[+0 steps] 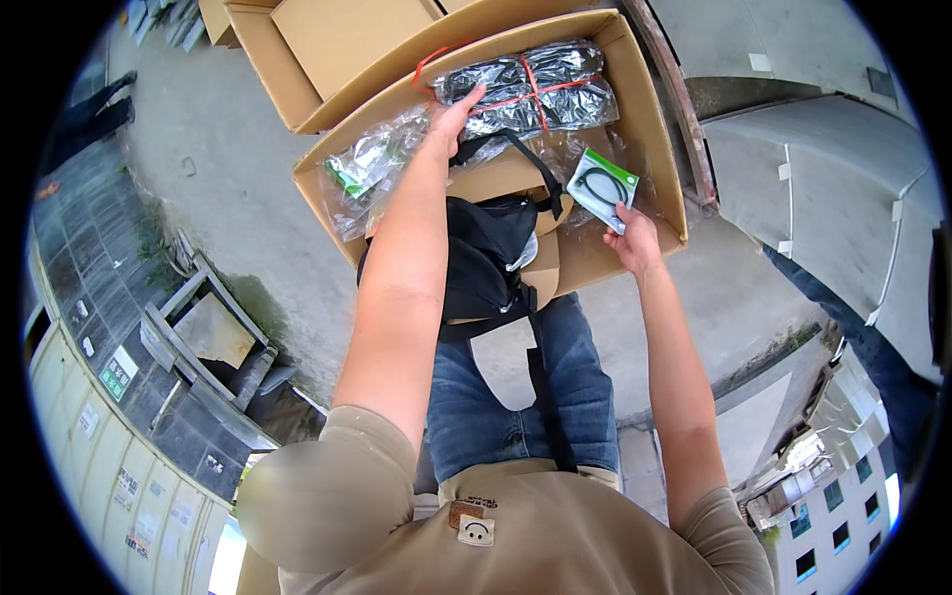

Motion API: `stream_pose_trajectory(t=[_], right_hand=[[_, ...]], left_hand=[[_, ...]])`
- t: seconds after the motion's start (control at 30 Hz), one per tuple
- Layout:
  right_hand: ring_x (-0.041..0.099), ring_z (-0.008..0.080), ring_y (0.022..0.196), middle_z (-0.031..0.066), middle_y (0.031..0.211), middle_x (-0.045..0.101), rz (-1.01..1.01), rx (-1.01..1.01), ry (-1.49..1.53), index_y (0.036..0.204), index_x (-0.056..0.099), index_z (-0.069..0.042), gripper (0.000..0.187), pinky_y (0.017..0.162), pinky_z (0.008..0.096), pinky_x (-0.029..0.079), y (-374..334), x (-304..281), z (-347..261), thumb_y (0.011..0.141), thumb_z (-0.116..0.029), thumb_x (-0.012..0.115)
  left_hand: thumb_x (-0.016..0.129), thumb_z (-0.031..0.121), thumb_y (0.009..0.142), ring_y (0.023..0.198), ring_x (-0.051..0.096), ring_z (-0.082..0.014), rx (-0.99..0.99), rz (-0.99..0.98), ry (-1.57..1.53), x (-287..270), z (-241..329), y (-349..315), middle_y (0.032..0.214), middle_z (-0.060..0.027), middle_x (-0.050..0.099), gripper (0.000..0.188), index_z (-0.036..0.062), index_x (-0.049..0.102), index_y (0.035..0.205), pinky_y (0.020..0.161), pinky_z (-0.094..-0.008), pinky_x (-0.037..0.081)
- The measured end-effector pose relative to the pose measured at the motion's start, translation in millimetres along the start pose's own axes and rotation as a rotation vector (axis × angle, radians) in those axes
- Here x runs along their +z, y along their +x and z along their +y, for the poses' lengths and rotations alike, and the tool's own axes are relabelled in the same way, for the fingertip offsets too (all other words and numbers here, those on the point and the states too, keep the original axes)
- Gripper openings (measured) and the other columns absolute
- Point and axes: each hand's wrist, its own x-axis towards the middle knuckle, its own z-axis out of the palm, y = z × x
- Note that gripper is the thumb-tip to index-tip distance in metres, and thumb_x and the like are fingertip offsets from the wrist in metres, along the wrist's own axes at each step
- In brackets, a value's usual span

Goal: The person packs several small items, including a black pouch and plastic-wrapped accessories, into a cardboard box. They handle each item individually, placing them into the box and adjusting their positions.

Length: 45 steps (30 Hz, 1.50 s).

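Note:
A small clear packet with a green top [605,188], with a coiled black cable inside, is pinched at its lower edge by my right hand [633,240]. It is over the right side of an open cardboard box [666,198]. My left hand [453,121] reaches into the same box, its fingers stretched out against the left end of a plastic-wrapped black bundle [570,84] tied with red string. Just left of that hand lies a clear plastic bag with green-and-white packets [362,171]. A black bag with straps [486,253] hangs over the box's near side, under my left forearm.
Another cardboard box [347,45] stands just beyond this one. A rusty metal bar [674,89] runs along the right side. Grey covered shapes [813,164] stand farther right, and a worn wooden frame [213,332] sits on the ground at left. Another person's dark-clothed leg [94,114] shows at far left.

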Motion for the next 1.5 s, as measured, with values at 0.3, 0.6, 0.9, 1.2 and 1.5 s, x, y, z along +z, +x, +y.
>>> stream_pose_trajectory(t=[0.3, 0.6, 0.9, 1.2, 1.5], right_hand=[[0.051, 0.0103, 0.058, 0.0003, 0.078, 0.056, 0.068, -0.030, -0.036, 0.109, 0.056, -0.005, 0.019, 0.053, 0.0277, 0.050, -10, -22, 12, 0.100, -0.023, 0.055], [0.051, 0.0100, 0.060, 0.0006, 0.082, 0.058, 0.076, -0.072, -0.067, 0.118, 0.056, -0.005, 0.025, 0.053, 0.0287, 0.052, -31, -25, 9, 0.101, -0.023, 0.052], [0.055, 0.0121, 0.066, 0.0014, 0.088, 0.061, 0.042, -0.095, -0.044, 0.123, 0.055, -0.006, 0.028, 0.058, 0.0301, 0.054, -47, -35, 6, 0.101, -0.024, 0.052], [0.066, 0.0137, 0.085, 0.0022, 0.105, 0.066, 0.053, -0.220, -0.191, 0.135, 0.051, -0.011, 0.036, 0.066, 0.0333, 0.057, -24, -26, 4, 0.099, -0.015, 0.053], [0.065, 0.0137, 0.081, 0.0038, 0.106, 0.066, 0.048, -0.470, -0.523, 0.133, 0.052, -0.008, 0.049, 0.057, 0.0288, 0.054, -25, -9, -10, 0.086, 0.001, 0.059]], left_hand=[[0.089, 0.029, 0.068, 0.105, 0.063, -0.0276, 0.177, 0.079, -0.065, 13, -4, 14, 0.122, -0.0150, 0.059, 0.083, 0.0066, 0.045, 0.134, 0.080, -0.0433, 0.056], [0.090, 0.050, 0.056, 0.130, 0.040, -0.0374, 0.853, 0.468, 0.675, 36, 28, -105, 0.136, -0.0226, 0.047, 0.079, 0.0014, 0.060, 0.111, 0.115, -0.0581, 0.015], [0.089, 0.027, 0.058, 0.103, 0.061, -0.0276, 1.259, 0.074, 0.879, -3, 96, -203, 0.100, -0.0085, 0.067, 0.058, 0.0075, 0.065, 0.107, 0.114, -0.0504, 0.023], [0.090, 0.034, 0.061, 0.097, 0.063, -0.0246, 0.983, 0.180, 0.949, -81, 153, -288, 0.095, -0.0066, 0.068, 0.060, 0.0090, 0.063, 0.109, 0.106, -0.0480, 0.030], [0.089, 0.026, 0.064, 0.081, 0.064, -0.0164, 0.799, 0.293, 0.477, -126, 202, -330, 0.085, -0.0065, 0.069, 0.050, 0.0052, 0.065, 0.103, 0.110, -0.0492, 0.028]])
